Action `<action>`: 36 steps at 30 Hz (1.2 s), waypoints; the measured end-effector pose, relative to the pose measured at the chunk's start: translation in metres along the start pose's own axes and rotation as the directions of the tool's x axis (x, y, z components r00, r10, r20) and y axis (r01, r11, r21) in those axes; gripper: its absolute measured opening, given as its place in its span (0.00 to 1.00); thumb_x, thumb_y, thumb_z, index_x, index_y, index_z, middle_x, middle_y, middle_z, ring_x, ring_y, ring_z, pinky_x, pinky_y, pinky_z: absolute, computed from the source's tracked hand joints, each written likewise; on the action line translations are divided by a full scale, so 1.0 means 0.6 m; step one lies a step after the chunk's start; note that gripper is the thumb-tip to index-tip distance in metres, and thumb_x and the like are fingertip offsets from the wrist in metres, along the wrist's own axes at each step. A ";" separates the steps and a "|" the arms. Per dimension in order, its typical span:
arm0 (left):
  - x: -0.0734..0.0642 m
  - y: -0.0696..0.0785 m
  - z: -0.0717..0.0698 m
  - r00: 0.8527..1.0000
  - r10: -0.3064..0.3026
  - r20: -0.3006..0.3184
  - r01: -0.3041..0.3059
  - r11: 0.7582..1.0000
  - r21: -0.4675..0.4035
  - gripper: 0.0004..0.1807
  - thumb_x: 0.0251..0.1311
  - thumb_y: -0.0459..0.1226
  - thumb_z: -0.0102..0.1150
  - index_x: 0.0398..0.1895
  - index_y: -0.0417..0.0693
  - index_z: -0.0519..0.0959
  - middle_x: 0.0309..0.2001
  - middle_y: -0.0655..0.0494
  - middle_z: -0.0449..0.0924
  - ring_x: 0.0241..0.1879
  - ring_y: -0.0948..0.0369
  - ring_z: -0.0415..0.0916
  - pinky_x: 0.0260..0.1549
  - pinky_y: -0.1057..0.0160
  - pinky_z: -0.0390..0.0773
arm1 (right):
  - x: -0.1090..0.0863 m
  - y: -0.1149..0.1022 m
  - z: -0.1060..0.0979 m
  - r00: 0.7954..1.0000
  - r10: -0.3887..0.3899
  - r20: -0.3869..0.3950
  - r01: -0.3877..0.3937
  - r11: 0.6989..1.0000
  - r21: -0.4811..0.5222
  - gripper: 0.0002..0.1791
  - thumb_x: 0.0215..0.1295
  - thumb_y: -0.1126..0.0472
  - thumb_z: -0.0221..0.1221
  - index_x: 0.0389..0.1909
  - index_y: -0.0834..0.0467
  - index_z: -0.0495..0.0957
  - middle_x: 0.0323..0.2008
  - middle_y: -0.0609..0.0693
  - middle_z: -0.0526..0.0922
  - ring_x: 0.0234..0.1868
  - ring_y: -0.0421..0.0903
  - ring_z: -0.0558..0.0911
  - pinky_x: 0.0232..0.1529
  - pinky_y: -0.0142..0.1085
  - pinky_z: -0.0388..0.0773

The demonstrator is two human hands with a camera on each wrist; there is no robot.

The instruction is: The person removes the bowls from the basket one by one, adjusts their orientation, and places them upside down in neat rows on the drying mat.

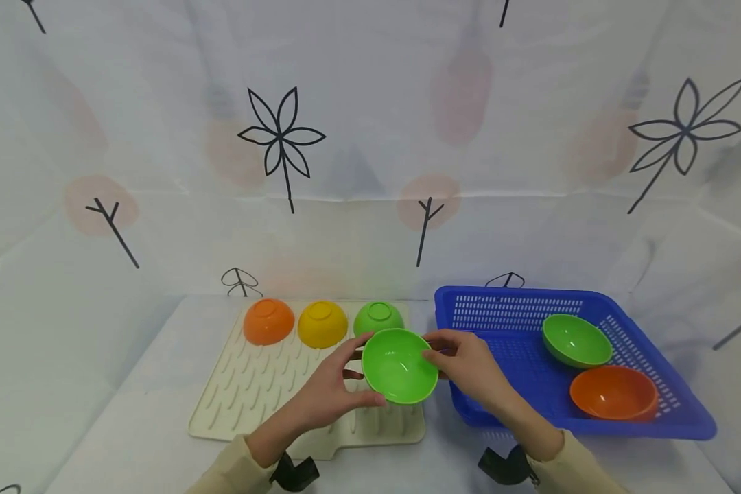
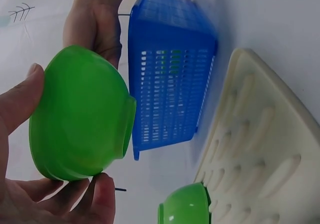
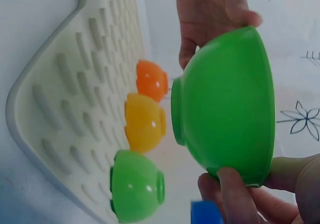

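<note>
Going left to right: there's a drying mat (image 1: 247, 398) with an orange bowl (image 1: 268, 322), a yellow bowl (image 1: 322, 326) and an upside-down green bowl (image 1: 379, 319) lined up along its back, all bottoms up. In the middle, both hands have the held green bowl (image 1: 399, 367) up in the air, and on the right is a blue basket (image 1: 519, 353) with a second green bowl (image 1: 577, 341) and a second orange bowl (image 1: 614, 392) in it, mouths up. My read is it's mid-transfer, probably basket to mat given that face-down row. If so, the next move calls for tipping the rim down and lowering it onto the mat without knocking the neighbours.

As for the grip, taking the held green bowl as the clock centre: the left hand (image 1: 326, 392) is at about 8:30, spread wide around it, thumb on the near rim, fingers bent around the outside. The bowl's mouth faces the person, foot pointing away, touching neither mat nor basket. Right hand (image 1: 469, 360) at 3 o'clock, pinching the rim, thumb inside and fingers outside. So neither hand's free. The row sits from 9:30 round to 11, basket out past 3.
</note>
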State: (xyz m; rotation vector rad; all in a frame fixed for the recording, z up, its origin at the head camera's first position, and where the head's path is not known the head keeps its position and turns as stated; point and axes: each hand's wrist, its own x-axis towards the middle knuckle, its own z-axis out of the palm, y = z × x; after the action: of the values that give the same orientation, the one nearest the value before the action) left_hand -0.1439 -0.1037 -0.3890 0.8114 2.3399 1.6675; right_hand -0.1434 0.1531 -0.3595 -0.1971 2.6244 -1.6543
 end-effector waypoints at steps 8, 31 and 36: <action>-0.001 -0.009 -0.020 1.000 0.022 -0.006 -0.022 1.000 0.011 0.49 0.50 0.45 0.78 0.74 0.60 0.61 0.65 0.63 0.69 0.62 0.57 0.68 0.52 0.55 0.79 | -0.001 0.000 0.024 1.000 0.012 0.002 -0.013 0.993 0.114 0.16 0.67 0.68 0.62 0.55 0.63 0.80 0.46 0.56 0.84 0.45 0.50 0.85 0.39 0.39 0.85; -0.002 -0.033 -0.028 0.999 -0.009 -0.051 0.007 0.999 -0.036 0.46 0.47 0.40 0.80 0.70 0.47 0.66 0.65 0.51 0.71 0.61 0.50 0.71 0.53 0.48 0.78 | -0.007 0.021 0.045 0.996 -0.057 -0.062 0.065 0.987 0.147 0.20 0.65 0.73 0.61 0.58 0.60 0.77 0.52 0.52 0.82 0.56 0.53 0.80 0.47 0.37 0.83; 0.001 -0.038 -0.027 0.997 -0.063 -0.037 0.061 0.996 -0.058 0.44 0.49 0.41 0.79 0.69 0.46 0.66 0.63 0.48 0.73 0.58 0.51 0.74 0.52 0.57 0.79 | -0.007 0.020 0.042 0.995 -0.084 -0.056 0.094 0.972 0.217 0.19 0.65 0.76 0.59 0.56 0.62 0.76 0.53 0.56 0.81 0.57 0.56 0.79 0.47 0.39 0.83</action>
State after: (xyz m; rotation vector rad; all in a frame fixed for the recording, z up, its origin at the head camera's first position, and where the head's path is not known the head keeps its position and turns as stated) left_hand -0.1592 -0.1222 -0.4038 0.6951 2.3064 1.7308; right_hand -0.1376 0.1362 -0.3813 -0.2757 2.4719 -1.9847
